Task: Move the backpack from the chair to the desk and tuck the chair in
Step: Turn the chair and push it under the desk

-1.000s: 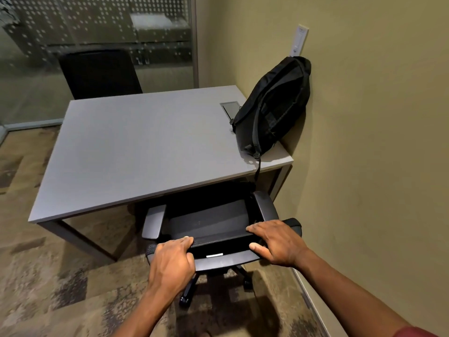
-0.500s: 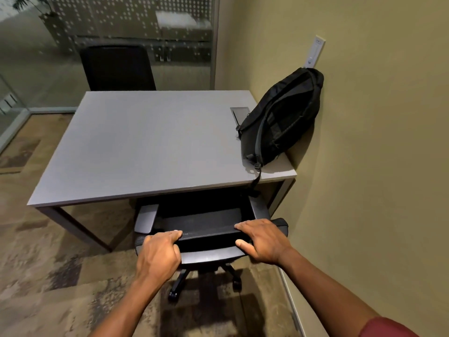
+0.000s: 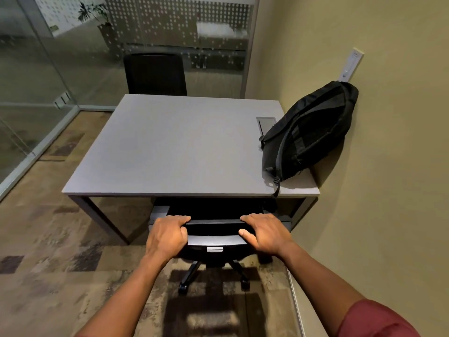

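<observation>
A black backpack [image 3: 308, 132] stands on the right side of the grey desk [image 3: 175, 147], leaning against the wall, one strap hanging over the front edge. The black office chair [image 3: 213, 239] sits below the desk's front edge with its seat under the top; only the backrest top and wheeled base show. My left hand [image 3: 167, 235] grips the left part of the backrest top. My right hand [image 3: 263, 233] grips the right part, thumb on the back face.
A second black chair [image 3: 155, 74] stands at the far side of the desk. A cable hatch [image 3: 266, 124] is set in the desktop by the backpack. Glass walls [image 3: 31, 93] run left and behind. The yellow wall [image 3: 388, 166] is close on the right. Patterned carpet covers the floor.
The chair has rolled further under the desk and squared up to its front edge, with both hands still on the backrest. My view has swung so the desk appears straighter.
</observation>
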A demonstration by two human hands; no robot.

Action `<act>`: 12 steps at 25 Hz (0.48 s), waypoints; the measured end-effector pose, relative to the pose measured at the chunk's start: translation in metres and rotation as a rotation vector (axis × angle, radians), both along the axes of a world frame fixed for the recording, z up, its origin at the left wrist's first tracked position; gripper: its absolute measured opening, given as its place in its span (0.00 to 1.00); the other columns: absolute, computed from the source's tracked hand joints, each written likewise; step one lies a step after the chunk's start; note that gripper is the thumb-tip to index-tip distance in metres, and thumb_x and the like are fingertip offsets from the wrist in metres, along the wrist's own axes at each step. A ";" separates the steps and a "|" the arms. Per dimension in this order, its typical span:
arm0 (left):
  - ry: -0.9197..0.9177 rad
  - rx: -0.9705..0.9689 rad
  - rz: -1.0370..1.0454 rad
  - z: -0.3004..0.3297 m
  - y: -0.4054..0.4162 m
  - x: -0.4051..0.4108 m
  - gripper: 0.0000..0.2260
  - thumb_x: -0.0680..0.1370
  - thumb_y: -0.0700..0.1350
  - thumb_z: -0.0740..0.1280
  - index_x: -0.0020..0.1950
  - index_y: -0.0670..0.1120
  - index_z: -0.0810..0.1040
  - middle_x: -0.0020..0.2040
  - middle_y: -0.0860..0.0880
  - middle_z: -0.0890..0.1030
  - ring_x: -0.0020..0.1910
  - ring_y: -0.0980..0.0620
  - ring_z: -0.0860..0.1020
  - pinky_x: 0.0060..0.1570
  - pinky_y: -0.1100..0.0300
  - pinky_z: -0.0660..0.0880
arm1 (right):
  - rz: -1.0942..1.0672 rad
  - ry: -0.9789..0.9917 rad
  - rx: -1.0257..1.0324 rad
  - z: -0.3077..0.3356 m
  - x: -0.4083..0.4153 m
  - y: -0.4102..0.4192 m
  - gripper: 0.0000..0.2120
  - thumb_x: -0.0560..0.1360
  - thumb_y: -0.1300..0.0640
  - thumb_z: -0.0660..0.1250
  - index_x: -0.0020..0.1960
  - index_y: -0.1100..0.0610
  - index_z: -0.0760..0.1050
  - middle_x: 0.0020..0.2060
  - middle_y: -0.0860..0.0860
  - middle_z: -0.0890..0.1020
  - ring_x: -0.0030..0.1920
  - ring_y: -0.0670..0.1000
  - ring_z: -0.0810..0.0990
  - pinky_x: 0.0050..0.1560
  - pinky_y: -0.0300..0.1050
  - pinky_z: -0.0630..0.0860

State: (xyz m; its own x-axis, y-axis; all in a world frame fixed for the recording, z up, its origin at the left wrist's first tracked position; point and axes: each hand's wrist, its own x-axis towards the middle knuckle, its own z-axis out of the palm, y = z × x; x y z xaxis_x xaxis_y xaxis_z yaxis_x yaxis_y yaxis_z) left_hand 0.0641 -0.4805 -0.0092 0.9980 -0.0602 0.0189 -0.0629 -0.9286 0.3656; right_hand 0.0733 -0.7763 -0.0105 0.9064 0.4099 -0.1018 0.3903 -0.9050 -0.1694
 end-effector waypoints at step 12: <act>0.084 -0.033 0.083 0.004 0.003 0.059 0.23 0.74 0.42 0.59 0.66 0.53 0.80 0.65 0.49 0.81 0.66 0.48 0.76 0.69 0.54 0.69 | 0.034 -0.041 -0.011 -0.003 0.070 0.007 0.32 0.78 0.34 0.48 0.72 0.51 0.71 0.64 0.50 0.81 0.62 0.53 0.78 0.62 0.52 0.72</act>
State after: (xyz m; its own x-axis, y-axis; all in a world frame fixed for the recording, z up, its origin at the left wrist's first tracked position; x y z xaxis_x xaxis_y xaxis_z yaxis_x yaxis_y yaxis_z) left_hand 0.1234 -0.4774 -0.0050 0.9977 0.0217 -0.0649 0.0458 -0.9169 0.3965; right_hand 0.1432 -0.7697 -0.0130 0.8953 0.4400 -0.0696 0.4276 -0.8926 -0.1433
